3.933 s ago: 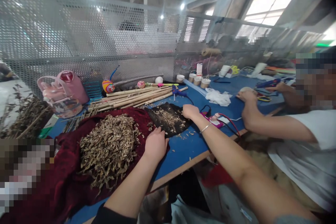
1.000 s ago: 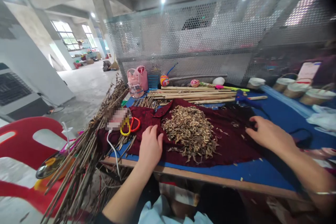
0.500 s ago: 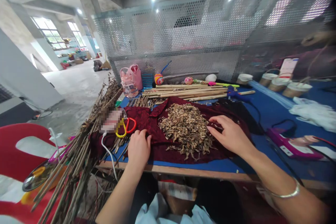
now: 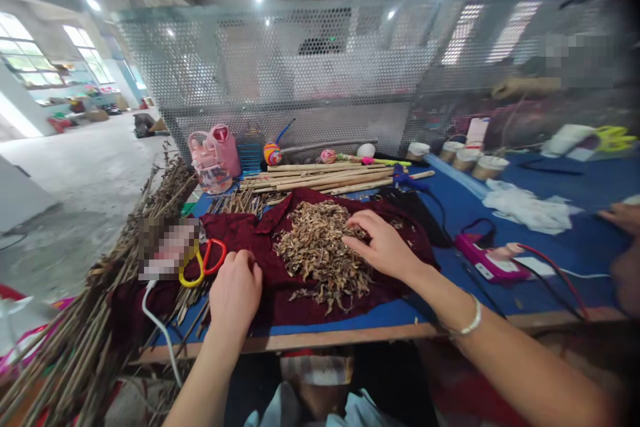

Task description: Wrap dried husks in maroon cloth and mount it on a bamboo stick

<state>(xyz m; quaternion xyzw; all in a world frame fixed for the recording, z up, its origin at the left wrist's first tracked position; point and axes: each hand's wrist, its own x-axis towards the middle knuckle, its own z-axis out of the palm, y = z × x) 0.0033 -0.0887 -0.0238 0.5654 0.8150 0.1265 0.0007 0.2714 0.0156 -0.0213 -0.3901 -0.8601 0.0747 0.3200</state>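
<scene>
A heap of dried brown plant bits [image 4: 323, 250] lies on a dark red cloth [image 4: 270, 297] over the blue table. My right hand [image 4: 377, 243] is at the heap's right side, its fingers apart and touching the upper right of the pile; nothing is held in it. On the cloth left of the heap rests my left hand [image 4: 235, 290], with its fingers curled in and their tips hidden. Scissors with one yellow and one red handle [image 4: 215, 257] lie just beyond my left hand.
Bundled dry stalks [image 4: 100, 300] stick out over the left edge. Behind the cloth are pale sticks [image 4: 320, 177] and a pink bottle [image 4: 213, 163]. On the right are a purple power strip [image 4: 493, 260], white plastic [image 4: 530, 207] and another person's hand [image 4: 623, 215].
The view has turned to the right, bringing another person's hand into sight. My right hand has moved left, over the edge of the heap. My left hand remains beside the scissors.
</scene>
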